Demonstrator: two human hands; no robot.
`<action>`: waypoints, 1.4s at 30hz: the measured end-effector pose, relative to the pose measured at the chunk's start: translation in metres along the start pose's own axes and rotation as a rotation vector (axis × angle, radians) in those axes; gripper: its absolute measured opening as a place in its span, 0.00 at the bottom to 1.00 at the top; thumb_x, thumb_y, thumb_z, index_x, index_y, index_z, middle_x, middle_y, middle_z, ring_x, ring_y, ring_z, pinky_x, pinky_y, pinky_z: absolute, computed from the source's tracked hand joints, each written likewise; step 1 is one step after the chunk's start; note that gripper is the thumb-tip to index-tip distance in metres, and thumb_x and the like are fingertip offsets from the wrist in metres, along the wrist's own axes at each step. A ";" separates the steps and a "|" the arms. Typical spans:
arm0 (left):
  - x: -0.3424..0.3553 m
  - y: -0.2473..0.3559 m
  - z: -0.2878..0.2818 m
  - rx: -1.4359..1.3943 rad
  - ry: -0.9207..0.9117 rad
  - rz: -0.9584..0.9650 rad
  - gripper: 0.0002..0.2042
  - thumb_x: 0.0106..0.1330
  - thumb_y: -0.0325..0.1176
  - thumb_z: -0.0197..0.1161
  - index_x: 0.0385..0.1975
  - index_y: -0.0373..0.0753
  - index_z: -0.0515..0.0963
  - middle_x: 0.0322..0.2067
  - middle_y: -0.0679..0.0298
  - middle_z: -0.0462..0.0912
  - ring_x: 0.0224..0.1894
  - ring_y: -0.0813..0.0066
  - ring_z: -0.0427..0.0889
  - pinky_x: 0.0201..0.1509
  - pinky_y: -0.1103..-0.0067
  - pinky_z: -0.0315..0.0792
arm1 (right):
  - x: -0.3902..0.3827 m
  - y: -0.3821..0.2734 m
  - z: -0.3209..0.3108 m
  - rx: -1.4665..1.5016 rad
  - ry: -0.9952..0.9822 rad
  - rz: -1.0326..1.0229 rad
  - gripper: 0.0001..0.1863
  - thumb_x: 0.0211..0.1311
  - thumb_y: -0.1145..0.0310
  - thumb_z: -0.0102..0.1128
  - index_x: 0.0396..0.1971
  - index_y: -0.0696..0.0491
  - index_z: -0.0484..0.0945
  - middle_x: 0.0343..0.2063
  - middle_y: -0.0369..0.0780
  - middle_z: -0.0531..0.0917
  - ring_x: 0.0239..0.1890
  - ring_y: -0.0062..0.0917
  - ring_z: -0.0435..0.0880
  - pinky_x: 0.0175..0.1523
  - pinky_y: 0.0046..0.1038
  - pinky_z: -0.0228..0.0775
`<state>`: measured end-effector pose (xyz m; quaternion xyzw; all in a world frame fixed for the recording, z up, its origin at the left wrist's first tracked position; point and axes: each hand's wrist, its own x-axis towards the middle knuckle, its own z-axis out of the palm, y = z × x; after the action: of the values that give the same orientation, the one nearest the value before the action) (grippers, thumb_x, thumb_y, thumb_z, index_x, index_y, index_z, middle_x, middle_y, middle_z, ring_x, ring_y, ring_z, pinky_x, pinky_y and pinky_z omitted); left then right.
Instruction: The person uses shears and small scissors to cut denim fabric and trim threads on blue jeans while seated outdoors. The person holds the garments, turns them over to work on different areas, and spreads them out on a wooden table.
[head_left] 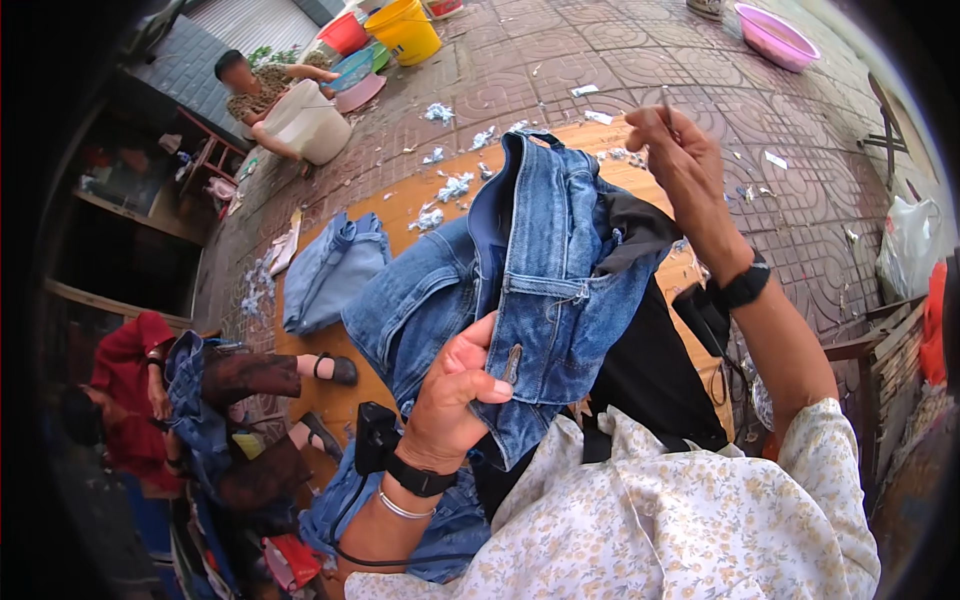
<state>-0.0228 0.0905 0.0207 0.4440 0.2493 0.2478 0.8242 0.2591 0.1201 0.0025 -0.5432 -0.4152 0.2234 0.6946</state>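
Observation:
Blue denim jeans (pixel 545 310) lie across my lap and the orange-brown board, waistband raised and opened toward me. My left hand (pixel 455 385) grips the waistband end, thumb on top beside a buttonhole (pixel 513 362) with pale, frayed edges. The fingers under the cloth are hidden. Raised to the right above the jeans, my right hand (pixel 685 165) is pinched closed, apart from the cloth. A thin dark tip shows at its fingers, too small to name. Black fabric (pixel 640 235) shows at the right side of the jeans.
A folded light-blue pair of jeans (pixel 335 272) lies on the board (pixel 405 205) among thread scraps (pixel 455 187). Left sits a person in red (pixel 130 385) with denim; another person (pixel 265 95) handles a white bucket (pixel 310 125). A pink basin (pixel 775 40) stands far right.

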 end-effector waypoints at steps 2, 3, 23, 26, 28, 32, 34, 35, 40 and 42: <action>-0.002 -0.002 0.000 0.011 0.040 0.025 0.29 0.42 0.21 0.51 0.52 0.26 0.69 0.47 0.56 0.78 0.50 0.71 0.78 0.58 0.80 0.68 | -0.031 -0.009 -0.015 -0.073 0.011 0.006 0.13 0.63 0.61 0.58 0.33 0.57 0.79 0.20 0.30 0.77 0.23 0.09 0.67 0.27 0.16 0.59; -0.003 -0.004 0.000 -0.042 0.057 0.017 0.28 0.43 0.21 0.51 0.52 0.26 0.69 0.47 0.56 0.78 0.49 0.70 0.78 0.57 0.79 0.68 | -0.049 -0.010 -0.022 -0.110 0.019 0.014 0.12 0.63 0.62 0.58 0.34 0.57 0.79 0.21 0.30 0.77 0.24 0.09 0.68 0.28 0.15 0.60; -0.007 -0.030 0.037 -0.219 0.208 0.094 0.18 0.56 0.21 0.56 0.49 0.31 0.69 0.42 0.57 0.80 0.44 0.71 0.80 0.53 0.75 0.73 | -0.152 -0.030 -0.001 -0.138 -0.453 -0.425 0.16 0.34 0.86 0.61 0.28 0.57 0.74 0.24 0.38 0.74 0.22 0.28 0.75 0.24 0.24 0.65; -0.006 -0.030 0.037 -0.247 0.235 0.078 0.18 0.56 0.21 0.55 0.49 0.31 0.69 0.42 0.56 0.80 0.44 0.70 0.80 0.53 0.74 0.73 | -0.152 -0.016 -0.005 -0.116 -0.359 -0.362 0.11 0.42 0.84 0.62 0.26 0.57 0.71 0.23 0.38 0.73 0.21 0.27 0.73 0.25 0.25 0.63; -0.006 -0.027 0.039 -0.262 0.243 0.069 0.19 0.56 0.20 0.55 0.50 0.31 0.69 0.43 0.56 0.80 0.44 0.69 0.80 0.53 0.74 0.73 | -0.153 -0.015 -0.010 -0.113 -0.300 -0.247 0.08 0.50 0.79 0.63 0.25 0.57 0.70 0.21 0.37 0.72 0.21 0.23 0.69 0.26 0.24 0.60; -0.009 -0.031 0.039 -0.247 0.247 0.090 0.19 0.56 0.20 0.55 0.50 0.31 0.69 0.43 0.56 0.80 0.44 0.69 0.80 0.54 0.74 0.73 | -0.157 -0.015 -0.015 -0.080 -0.314 -0.151 0.11 0.50 0.73 0.68 0.25 0.56 0.71 0.20 0.36 0.72 0.20 0.21 0.68 0.24 0.23 0.58; -0.008 -0.034 0.042 -0.238 0.239 0.102 0.19 0.56 0.20 0.55 0.50 0.31 0.68 0.43 0.56 0.80 0.44 0.70 0.80 0.54 0.75 0.72 | -0.160 -0.023 -0.015 -0.075 -0.372 -0.170 0.13 0.48 0.71 0.70 0.26 0.56 0.71 0.19 0.36 0.72 0.19 0.20 0.68 0.23 0.22 0.58; -0.008 -0.037 0.044 -0.206 0.249 0.117 0.19 0.56 0.20 0.55 0.50 0.31 0.69 0.43 0.56 0.80 0.44 0.71 0.80 0.54 0.75 0.72 | -0.158 -0.026 -0.014 -0.110 -0.383 -0.196 0.15 0.45 0.69 0.72 0.26 0.56 0.72 0.19 0.36 0.73 0.19 0.20 0.70 0.23 0.22 0.60; -0.011 -0.049 0.044 -0.136 0.285 0.146 0.17 0.57 0.20 0.54 0.48 0.31 0.70 0.42 0.58 0.80 0.44 0.73 0.80 0.55 0.76 0.71 | -0.161 -0.017 -0.008 -0.146 -0.383 -0.154 0.13 0.47 0.73 0.69 0.28 0.57 0.73 0.21 0.38 0.75 0.21 0.25 0.75 0.26 0.23 0.66; -0.011 -0.050 0.042 -0.153 0.292 0.127 0.17 0.56 0.20 0.55 0.48 0.31 0.70 0.43 0.57 0.79 0.45 0.72 0.79 0.56 0.75 0.70 | -0.161 -0.012 -0.012 -0.114 -0.419 -0.185 0.12 0.47 0.74 0.68 0.29 0.56 0.73 0.22 0.39 0.77 0.22 0.27 0.77 0.26 0.24 0.67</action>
<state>0.0046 0.0341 0.0000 0.3543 0.3183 0.3796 0.7931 0.1775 -0.0129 -0.0411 -0.4831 -0.6104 0.2427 0.5789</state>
